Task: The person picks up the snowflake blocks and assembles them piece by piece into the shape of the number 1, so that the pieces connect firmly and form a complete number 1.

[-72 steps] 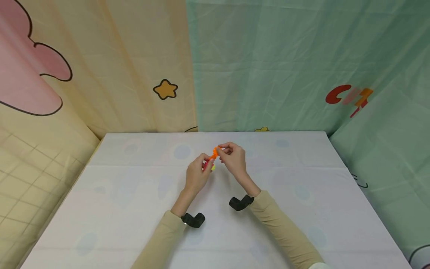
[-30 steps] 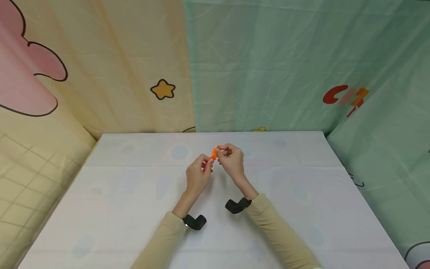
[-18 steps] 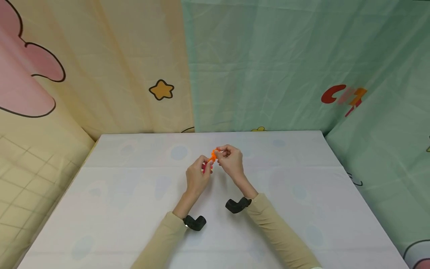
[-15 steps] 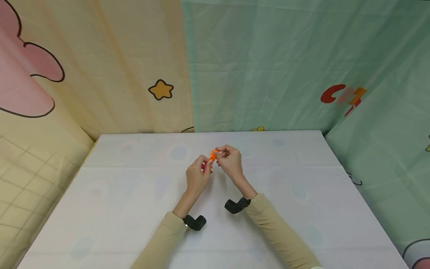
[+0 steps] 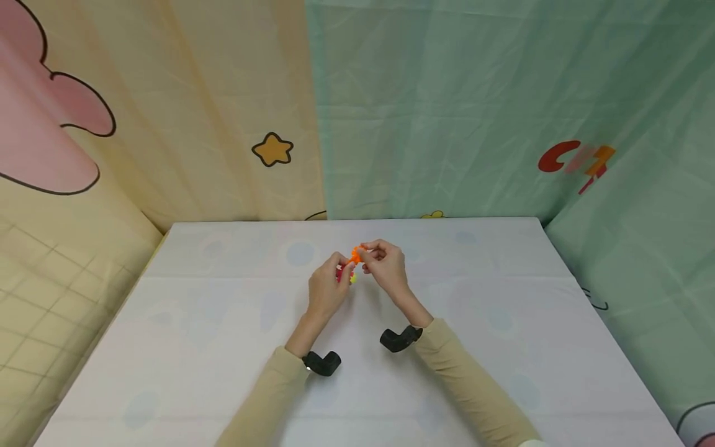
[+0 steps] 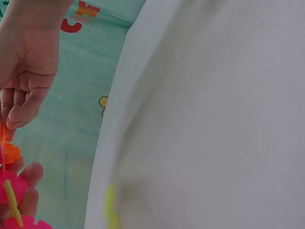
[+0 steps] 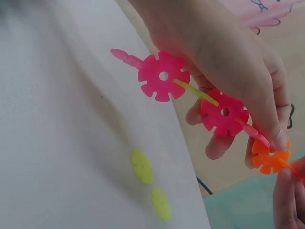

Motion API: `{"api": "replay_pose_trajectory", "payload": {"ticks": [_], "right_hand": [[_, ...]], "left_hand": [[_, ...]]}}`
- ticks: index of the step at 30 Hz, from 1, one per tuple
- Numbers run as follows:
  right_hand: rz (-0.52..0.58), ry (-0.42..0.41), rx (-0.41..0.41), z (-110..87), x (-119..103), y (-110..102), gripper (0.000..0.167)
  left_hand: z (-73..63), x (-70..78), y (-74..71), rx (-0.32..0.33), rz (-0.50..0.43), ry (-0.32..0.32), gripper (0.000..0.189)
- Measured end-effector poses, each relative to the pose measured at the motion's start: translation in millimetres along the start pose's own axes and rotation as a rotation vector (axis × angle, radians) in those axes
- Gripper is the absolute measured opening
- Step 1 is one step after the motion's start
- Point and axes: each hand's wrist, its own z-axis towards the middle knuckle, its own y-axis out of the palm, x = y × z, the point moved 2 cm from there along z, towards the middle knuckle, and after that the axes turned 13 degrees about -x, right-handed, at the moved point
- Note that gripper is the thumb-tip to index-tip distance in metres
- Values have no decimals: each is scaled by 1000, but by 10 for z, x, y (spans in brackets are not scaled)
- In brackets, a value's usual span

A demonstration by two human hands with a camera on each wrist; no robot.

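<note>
In the right wrist view, notched plastic snowflake discs hang slotted together in a chain: a pink disc (image 7: 164, 86), a thin yellow disc (image 7: 195, 93) seen edge-on, another pink disc (image 7: 217, 117), and orange discs at the end. My left hand (image 5: 326, 288) pinches the chain, its thumb by the orange disc (image 7: 267, 160). At the chain's orange end, my right hand (image 5: 389, 267) pinches a further orange disc, seen nearly edge-on and mostly hidden by fingertips. Both hands are above the table near its far side, close together.
Two yellow discs (image 7: 142, 167) lie on the white-covered table (image 5: 475, 372) below the hands. Behind the far edge hangs a yellow and green curtain (image 5: 447, 124). A black wrist camera (image 5: 323, 364) sits on my left wrist, another black camera (image 5: 400, 339) on my right.
Both hands keep their hold on the chain and barely move. A yellow patch beside my left fingers, hidden half a second ago, shows again. The head view has shifted slightly.
</note>
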Motion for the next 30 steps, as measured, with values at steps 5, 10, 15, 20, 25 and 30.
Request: {"api": "replay_pose_trajectory", "payload": {"ticks": [5, 10, 15, 20, 25, 30], "right_hand": [[-34, 56, -32, 32, 41, -21, 17], [-42, 84, -63, 63, 50, -15, 19], [-48, 86, -94, 96, 52, 22, 21], [-59, 102, -139, 122, 77, 55, 23], [-124, 149, -181, 141, 162, 85, 27], [-281, 212, -244, 157, 339, 132, 31]], "left_hand": [[7, -57, -19, -60, -16, -51, 14], [15, -91, -58, -89, -9, -72, 26], [8, -161, -80, -111, -1, -110, 36], [-14, -233, -123, -94, -24, -154, 36], [-27, -287, -203, -56, -18, -169, 31], [-35, -323, -254, -59, -26, -191, 28]]}}
